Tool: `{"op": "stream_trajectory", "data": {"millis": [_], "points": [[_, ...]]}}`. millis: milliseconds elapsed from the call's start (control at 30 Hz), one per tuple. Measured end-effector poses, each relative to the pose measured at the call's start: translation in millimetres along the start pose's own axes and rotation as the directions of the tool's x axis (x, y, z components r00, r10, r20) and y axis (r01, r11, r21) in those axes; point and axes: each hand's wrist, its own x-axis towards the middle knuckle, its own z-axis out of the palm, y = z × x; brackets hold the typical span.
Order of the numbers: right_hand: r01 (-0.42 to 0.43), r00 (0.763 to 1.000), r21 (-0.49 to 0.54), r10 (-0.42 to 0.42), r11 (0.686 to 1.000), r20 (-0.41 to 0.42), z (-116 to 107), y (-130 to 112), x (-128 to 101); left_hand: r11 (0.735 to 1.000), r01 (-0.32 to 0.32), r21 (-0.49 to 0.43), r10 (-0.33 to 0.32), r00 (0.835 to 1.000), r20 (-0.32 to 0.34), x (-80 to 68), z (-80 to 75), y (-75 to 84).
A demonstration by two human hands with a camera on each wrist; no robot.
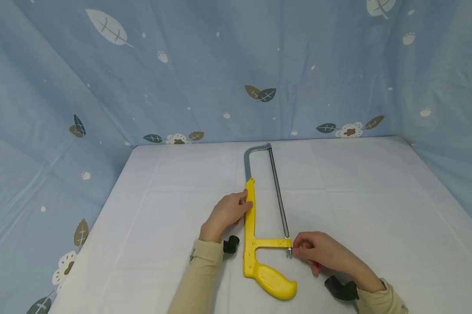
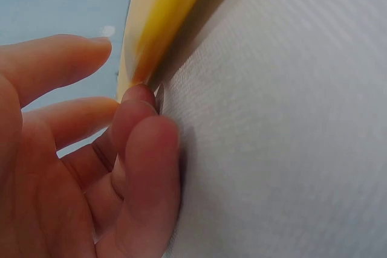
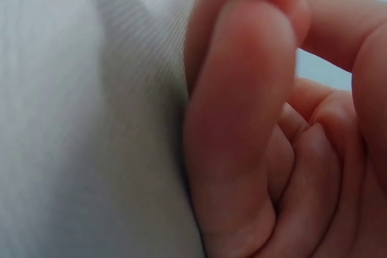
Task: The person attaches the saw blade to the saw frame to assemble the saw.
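A hacksaw with a yellow frame [image 1: 250, 226], a yellow handle [image 1: 275, 281] and a grey front bow [image 1: 247, 163] lies flat on the white cloth in the head view. Its narrow blade [image 1: 278, 192] runs along the right side, with a small metal wing nut [image 1: 289, 252] at the near end. My left hand [image 1: 228, 209] holds the yellow frame by its upper part, the thumb lying over it. At the wing nut, my right hand [image 1: 322, 248] pinches with thumb and forefinger. Curled fingers [image 3: 242, 101] hide that nut in the right wrist view.
White cloth [image 1: 173, 209] covers the table. Blue leaf-patterned curtains [image 1: 220, 65] hang behind it and at both sides. A black wrist device [image 1: 231, 244] sits by the left sleeve, another black device [image 1: 341, 288] by the right.
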Motion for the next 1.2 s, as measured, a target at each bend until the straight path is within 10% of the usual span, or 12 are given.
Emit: {"op": "stream_trajectory", "data": {"millis": [1200], "points": [[0.051, 0.997, 0.036, -0.053, 0.998, 0.056, -0.5, 1.4, -0.1, 1.0, 0.019, 0.004, -0.019, 1.0, 0.007, 1.4, -0.3, -1.2]]}}
